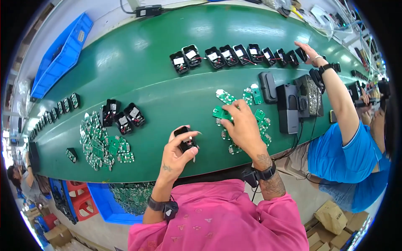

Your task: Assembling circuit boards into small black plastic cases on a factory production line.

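While the left hand (173, 155) grips a black casing (185, 144), the right hand (243, 126), palm down, pinches a circuit board (218, 112).

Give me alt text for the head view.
A person's left hand holds a small black casing while the right hand is at scattered green circuit boards on a green workbench. More boards lie to the left; farther back, a co-worker's hand is at a row of black casings.

1. It looks like a factory workshop.
2. A long green worktop (167, 88) has rows of black cases (215, 58), heaps of circuit boards (96, 143).
3. A blue bin (104, 210) holds more boards.
4. A person in blue (341, 157) works nearby.
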Tool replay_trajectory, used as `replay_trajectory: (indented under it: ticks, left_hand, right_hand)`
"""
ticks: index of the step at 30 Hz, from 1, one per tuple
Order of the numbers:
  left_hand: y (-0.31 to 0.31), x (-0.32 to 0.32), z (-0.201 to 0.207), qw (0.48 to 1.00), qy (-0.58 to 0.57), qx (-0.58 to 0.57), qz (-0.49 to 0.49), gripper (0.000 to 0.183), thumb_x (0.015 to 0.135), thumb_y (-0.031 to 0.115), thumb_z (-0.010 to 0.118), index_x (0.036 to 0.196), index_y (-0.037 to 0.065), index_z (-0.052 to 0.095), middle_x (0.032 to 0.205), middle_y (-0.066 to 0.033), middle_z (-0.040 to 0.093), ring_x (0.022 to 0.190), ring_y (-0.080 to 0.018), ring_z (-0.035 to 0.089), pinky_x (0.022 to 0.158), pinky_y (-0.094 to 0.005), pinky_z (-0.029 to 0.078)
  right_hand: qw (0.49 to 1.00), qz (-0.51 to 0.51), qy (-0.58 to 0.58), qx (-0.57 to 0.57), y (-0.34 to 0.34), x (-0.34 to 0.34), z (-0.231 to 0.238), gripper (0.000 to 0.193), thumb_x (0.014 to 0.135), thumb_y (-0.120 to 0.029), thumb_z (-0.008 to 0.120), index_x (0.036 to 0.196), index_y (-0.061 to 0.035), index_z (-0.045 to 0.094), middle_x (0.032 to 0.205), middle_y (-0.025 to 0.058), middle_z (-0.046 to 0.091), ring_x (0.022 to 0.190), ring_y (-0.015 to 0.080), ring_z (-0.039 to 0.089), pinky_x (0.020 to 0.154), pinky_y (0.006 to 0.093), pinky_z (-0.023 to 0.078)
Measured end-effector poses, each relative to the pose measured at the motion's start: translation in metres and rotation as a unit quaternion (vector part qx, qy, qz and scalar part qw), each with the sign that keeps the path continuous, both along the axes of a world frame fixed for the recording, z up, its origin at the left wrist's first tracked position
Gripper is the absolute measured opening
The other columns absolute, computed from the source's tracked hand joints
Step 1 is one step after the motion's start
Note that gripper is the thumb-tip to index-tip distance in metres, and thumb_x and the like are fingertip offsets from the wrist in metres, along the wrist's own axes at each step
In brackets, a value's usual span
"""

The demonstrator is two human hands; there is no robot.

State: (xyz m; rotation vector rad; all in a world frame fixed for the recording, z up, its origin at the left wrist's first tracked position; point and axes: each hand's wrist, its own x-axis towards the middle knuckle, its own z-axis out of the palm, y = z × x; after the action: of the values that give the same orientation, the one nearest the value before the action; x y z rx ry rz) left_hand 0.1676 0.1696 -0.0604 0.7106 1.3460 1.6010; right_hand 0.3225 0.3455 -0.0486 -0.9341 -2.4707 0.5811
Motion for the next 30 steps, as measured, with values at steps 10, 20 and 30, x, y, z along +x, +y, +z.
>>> replay_trajectory:
  ticks: [10,20,30]
  left_hand:
    - [-0.012,0.006,0.008,0.984,0.176,-0.018,-0.007,0.021,0.099,0.017,0.060,0.105,0.004,0.075,0.134,-0.0109,0.049,0.088,-0.0120,0.061,0.075,-0.0254,0.051]
    - [-0.011,0.019,0.024,0.964,0.265,0.024,0.005,0.016,0.093,0.011,0.061,0.102,0.005,0.073,0.137,-0.0163,0.047,0.101,-0.0216,0.057,0.087,-0.0337,0.048]
    - [-0.014,0.019,0.031,0.965,0.262,0.012,-0.017,0.034,0.085,0.000,0.064,0.118,0.006,0.065,0.145,-0.0169,0.039,0.120,-0.0259,0.052,0.099,-0.0357,0.044]
  right_hand:
    - [0.925,-0.026,0.152,-0.347,-0.014,0.018,0.041,0.039,0.088,0.004,0.060,0.126,0.0028,0.054,0.086,0.0094,0.065,0.069,0.0204,0.067,0.059,0.0310,0.052]
    - [0.700,-0.008,0.386,-0.601,-0.080,0.008,0.042,0.028,0.090,0.005,0.064,0.117,0.0073,0.060,0.086,0.0095,0.065,0.062,0.0150,0.066,0.051,0.0253,0.054]
    - [0.794,-0.028,0.313,-0.521,-0.089,0.003,0.033,0.025,0.089,0.001,0.071,0.112,0.0045,0.064,0.078,0.0020,0.062,0.056,0.0044,0.054,0.044,0.0191,0.039]
